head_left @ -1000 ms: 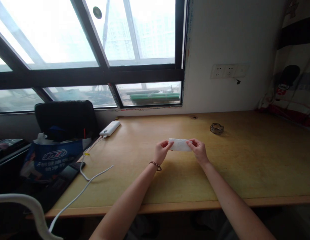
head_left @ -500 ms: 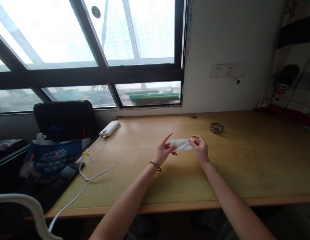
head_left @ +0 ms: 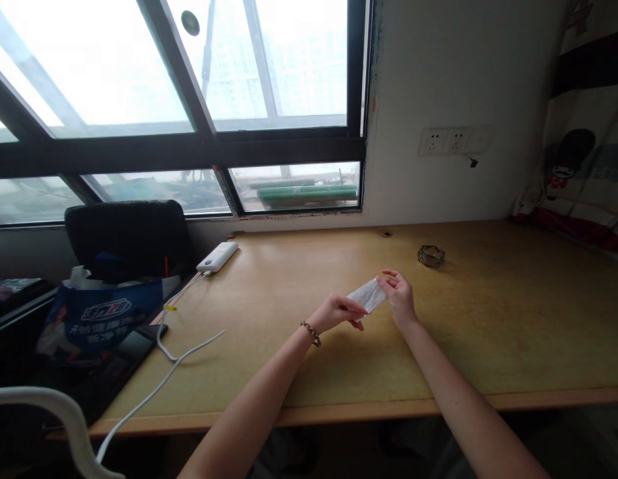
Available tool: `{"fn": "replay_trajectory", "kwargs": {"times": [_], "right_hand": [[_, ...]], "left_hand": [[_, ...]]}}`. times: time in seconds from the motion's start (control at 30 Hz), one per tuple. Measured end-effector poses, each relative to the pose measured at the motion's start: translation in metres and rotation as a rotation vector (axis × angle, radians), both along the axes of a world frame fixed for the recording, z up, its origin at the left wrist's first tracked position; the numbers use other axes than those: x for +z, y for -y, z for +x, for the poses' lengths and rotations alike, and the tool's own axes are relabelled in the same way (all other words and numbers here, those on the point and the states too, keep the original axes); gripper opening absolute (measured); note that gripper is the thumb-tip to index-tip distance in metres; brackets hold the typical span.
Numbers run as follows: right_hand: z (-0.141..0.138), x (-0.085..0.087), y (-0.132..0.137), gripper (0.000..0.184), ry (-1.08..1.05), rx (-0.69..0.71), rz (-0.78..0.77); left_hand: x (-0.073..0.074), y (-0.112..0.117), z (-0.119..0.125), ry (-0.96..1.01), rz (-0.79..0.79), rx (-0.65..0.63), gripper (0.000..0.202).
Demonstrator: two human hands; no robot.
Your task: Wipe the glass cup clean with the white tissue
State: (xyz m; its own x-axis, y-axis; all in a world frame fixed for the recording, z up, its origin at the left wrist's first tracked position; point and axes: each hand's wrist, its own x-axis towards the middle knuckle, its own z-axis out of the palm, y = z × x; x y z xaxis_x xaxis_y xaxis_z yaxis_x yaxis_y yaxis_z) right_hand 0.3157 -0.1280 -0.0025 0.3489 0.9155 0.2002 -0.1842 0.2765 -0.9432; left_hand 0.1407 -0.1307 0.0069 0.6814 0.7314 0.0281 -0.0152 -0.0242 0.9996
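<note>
A small folded white tissue (head_left: 367, 295) is held between my two hands, tilted with its right end higher. My left hand (head_left: 340, 311) pinches its lower left edge, the fingers partly covering it. At the upper right end, my right hand (head_left: 399, 296) grips the tissue between thumb and fingers. A beaded bracelet (head_left: 312, 334) circles my left wrist. Both hands are above the wooden desk (head_left: 259, 372). Beyond my right hand, an ornate dark ring-shaped object (head_left: 431, 256) rests on the desk.
Toward the desk's left edge lies a white power bank (head_left: 217, 257) with a white cable (head_left: 186, 356) trailing down. A blue bag (head_left: 106, 319) and a black chair (head_left: 132, 233) stand to the left. Wall sockets (head_left: 446, 142) are above the desk's back edge.
My left hand has turned and moved slightly down and right along the tissue. The tissue has gone from nearly level to slanted. My right hand has barely moved.
</note>
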Motion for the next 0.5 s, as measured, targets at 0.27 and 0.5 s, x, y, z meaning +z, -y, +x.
{"fn": "replay_trajectory", "kwargs": {"times": [0.27, 0.5], "right_hand": [[0.004, 0.001, -0.001, 0.034, 0.066, -0.006, 0.026], [-0.003, 0.007, 0.005, 0.032, 0.146, 0.159, 0.039]], "left_hand": [[0.009, -0.003, -0.005, -0.030, 0.010, -0.031, 0.041], [0.011, -0.005, -0.010, -0.130, 0.018, -0.147, 0.031]]}}
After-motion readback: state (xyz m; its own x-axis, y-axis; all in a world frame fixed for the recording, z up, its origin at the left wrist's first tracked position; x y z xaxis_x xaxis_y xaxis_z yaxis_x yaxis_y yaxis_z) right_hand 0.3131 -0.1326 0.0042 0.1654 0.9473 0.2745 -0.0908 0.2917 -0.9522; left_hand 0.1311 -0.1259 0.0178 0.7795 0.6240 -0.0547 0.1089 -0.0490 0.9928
